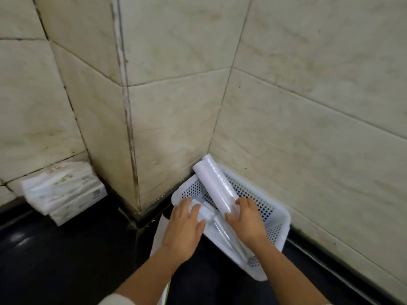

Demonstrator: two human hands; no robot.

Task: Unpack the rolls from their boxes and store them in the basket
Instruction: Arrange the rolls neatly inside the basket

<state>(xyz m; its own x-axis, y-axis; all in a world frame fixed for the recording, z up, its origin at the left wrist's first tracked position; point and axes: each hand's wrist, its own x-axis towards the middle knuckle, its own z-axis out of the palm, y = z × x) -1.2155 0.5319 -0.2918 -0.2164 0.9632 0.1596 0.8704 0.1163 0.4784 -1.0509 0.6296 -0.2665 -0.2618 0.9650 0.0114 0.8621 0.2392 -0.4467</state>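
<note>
A white perforated basket (273, 214) stands on the dark counter in the corner of the tiled walls. A long white roll (214, 183) leans out of it, its far end up against the wall corner. My right hand (247, 219) grips the near end of this roll. A shorter white roll (206, 214) and a clear-wrapped roll (229, 238) lie inside the basket. My left hand (185, 227) rests on the shorter roll at the basket's left rim, fingers spread over it.
A stack of white plastic-wrapped packs (63, 191) sits on the counter at the left against the wall. A white bag or sheet (159, 236) lies under my left wrist. Tiled walls close in behind and to the right.
</note>
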